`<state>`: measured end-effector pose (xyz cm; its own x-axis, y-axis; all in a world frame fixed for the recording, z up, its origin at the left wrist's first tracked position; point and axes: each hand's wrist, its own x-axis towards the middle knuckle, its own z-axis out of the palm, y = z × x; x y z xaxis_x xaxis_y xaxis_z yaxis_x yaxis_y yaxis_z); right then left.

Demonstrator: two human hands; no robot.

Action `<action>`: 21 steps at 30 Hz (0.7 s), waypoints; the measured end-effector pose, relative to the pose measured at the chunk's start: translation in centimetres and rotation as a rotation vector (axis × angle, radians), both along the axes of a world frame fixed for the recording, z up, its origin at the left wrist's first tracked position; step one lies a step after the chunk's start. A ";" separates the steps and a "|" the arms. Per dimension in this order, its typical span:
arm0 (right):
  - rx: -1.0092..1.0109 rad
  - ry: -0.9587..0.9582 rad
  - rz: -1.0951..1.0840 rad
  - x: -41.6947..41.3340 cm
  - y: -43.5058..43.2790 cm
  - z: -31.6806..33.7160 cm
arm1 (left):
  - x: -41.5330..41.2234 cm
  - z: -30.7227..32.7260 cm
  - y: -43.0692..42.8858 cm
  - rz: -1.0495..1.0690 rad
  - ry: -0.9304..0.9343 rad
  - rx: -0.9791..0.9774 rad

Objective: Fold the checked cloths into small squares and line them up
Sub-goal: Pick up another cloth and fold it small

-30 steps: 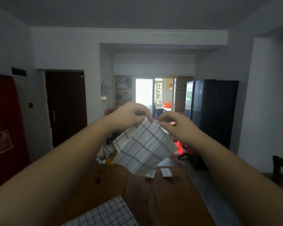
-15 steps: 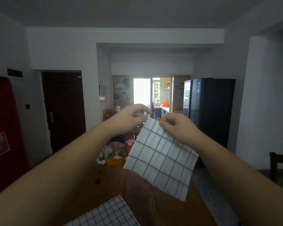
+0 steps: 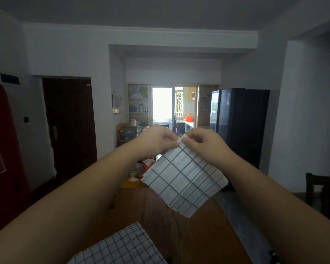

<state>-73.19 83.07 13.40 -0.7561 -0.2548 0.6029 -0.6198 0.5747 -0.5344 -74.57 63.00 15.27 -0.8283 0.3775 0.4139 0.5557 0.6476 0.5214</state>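
Left hand (image 3: 156, 141) and right hand (image 3: 204, 147) are meeting raised over the wooden table (image 3: 194, 237), close together, thumbs nearly touching. Both are pinching the top corner of a checked cloth (image 3: 183, 180), fingers curled on it: left is gripping from the corner's left side, right from its right side. Cloth is hanging down from that corner as a diamond, white with a wide dark grid, faint creases running across it. It's hanging clear above the table, lower tip pointing down over the table's right half, not touching the top. Can't tell how many layers are sitting in it

Second checked cloth (image 3: 122, 248), finer grid, is lying flat on the table's near end, between the two forearms, cropping out at the bottom edge

Far end of the table is carrying clutter: a yellow box (image 3: 131, 183) and a red box (image 3: 148, 162) just behind it, the red box partly hiding behind the held cloth. Black fridge (image 3: 242, 126) is standing at the right, dark door (image 3: 69, 126) at the left, chair (image 3: 322, 189) showing at the right edge
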 end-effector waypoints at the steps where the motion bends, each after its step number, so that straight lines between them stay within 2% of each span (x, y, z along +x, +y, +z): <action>1: -0.008 0.014 -0.006 0.0 -0.1 0.0 | 0.1 0.0 0.2 0.012 0.021 -0.021; 6: -0.157 -0.027 0.016 -0.3 0.3 -0.2 | 0.2 -0.4 -0.2 0.033 0.034 -0.116; 14: -0.432 -0.237 0.046 -0.7 1.6 -0.6 | 0.1 -2.8 -3.7 0.076 -0.026 -0.145; 21: -0.398 -0.255 0.031 -1.5 0.7 -1.5 | -0.8 -4.6 -7.1 0.146 -0.070 -0.145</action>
